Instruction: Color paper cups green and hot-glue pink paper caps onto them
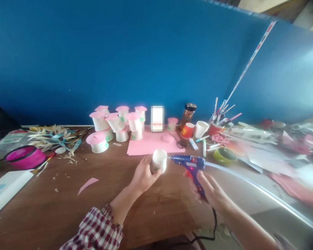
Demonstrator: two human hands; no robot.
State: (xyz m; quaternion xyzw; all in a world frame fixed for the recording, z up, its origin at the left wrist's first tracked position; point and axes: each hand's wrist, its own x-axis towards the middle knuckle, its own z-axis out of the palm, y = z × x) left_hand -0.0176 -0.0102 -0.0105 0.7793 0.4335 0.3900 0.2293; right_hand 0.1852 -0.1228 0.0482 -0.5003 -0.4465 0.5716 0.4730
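Observation:
My left hand (pixel 144 175) is wrapped round a small white paper cup (pixel 159 160), held on its side above the wooden table (pixel 67 205). My right hand (pixel 210 191) grips the handle of a blue glue gun (pixel 190 165) with a red light on. The gun's nozzle touches the cup's rim on the right. A long clear glue stick (pixel 250 182) sticks out behind the gun. A black cord (pixel 214 222) trails from its handle.
Several white cups with pink lids (pixel 117 123) stand at the back by a pink paper sheet (pixel 148 144). Scissors (pixel 179 142), a jar (pixel 188 114), a red cup (pixel 187 131), a pen holder (pixel 216 126), a green tape roll (pixel 224 155) and a pink bowl (pixel 24 157) lie around. Paper clutter fills the right.

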